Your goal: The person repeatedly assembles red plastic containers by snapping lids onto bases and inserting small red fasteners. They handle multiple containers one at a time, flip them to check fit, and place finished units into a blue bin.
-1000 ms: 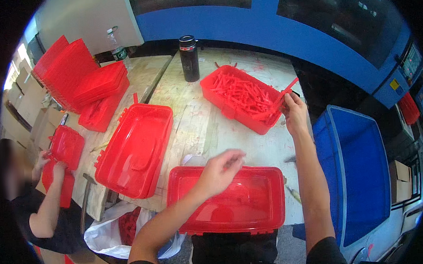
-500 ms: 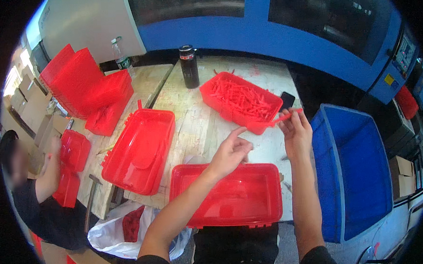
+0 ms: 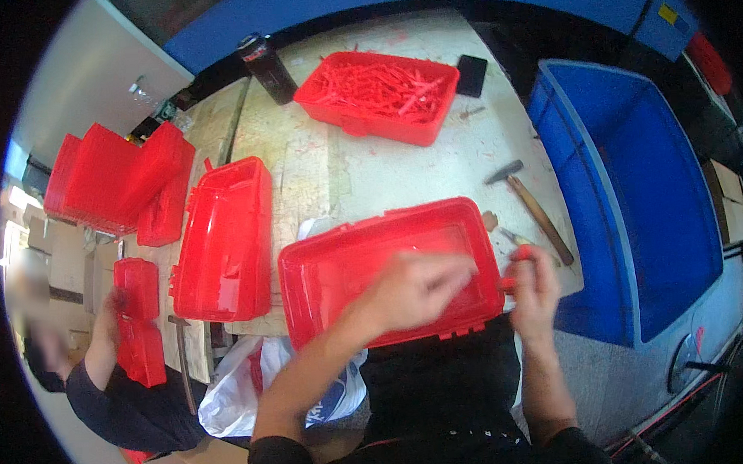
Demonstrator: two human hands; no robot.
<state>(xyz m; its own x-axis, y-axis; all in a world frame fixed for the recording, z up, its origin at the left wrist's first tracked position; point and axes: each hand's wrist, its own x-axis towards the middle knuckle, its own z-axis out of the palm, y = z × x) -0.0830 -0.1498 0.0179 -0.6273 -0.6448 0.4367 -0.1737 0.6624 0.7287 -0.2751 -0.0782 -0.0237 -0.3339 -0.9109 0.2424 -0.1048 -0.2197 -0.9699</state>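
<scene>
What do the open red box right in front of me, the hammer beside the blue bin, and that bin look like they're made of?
Red box: probably hard plastic, smooth and somewhat glossy; its inside catches light.
Hammer: handle likely wood, being brown; head likely metal, dull and dark grey.
Blue bin: likely plastic too, more matt, judging by its even colour and thick rim.

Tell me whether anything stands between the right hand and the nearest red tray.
Nothing visible blocks it: the right hand, holding a small red piece, is close beside the right end of the red tray.
</scene>
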